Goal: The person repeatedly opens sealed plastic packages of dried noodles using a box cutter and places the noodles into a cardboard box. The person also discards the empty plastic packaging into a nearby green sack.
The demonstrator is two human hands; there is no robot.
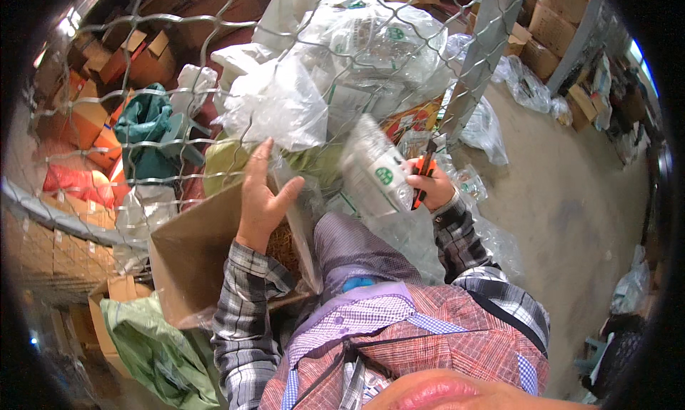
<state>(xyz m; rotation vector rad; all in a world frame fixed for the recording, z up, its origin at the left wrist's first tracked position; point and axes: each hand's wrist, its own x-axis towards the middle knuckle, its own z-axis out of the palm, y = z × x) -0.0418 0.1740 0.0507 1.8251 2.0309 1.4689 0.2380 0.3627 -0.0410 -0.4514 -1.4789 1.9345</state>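
My right hand [434, 185] grips an orange and black utility knife [424, 173] together with the edge of a clear plastic package [379, 172] bearing a green mark and writing; the package looks blurred. My left hand [266, 196] is spread, with nothing seen in it, above an open cardboard box [192, 255]. Inside the box, brownish stringy material [282, 245] shows partly behind my sleeve. A white plastic bag [278, 107] lies just beyond my left fingertips. Clear plastic wrapping [406, 233] hangs below my right hand.
Wire mesh [184, 19] and a grey metal post [479, 51] stand in front. Behind lie a heap of clear bags [369, 35], a teal sack [144, 115] and cartons [80, 110]. A green woven sack [155, 351] is at lower left; concrete floor [556, 196] shows at right.
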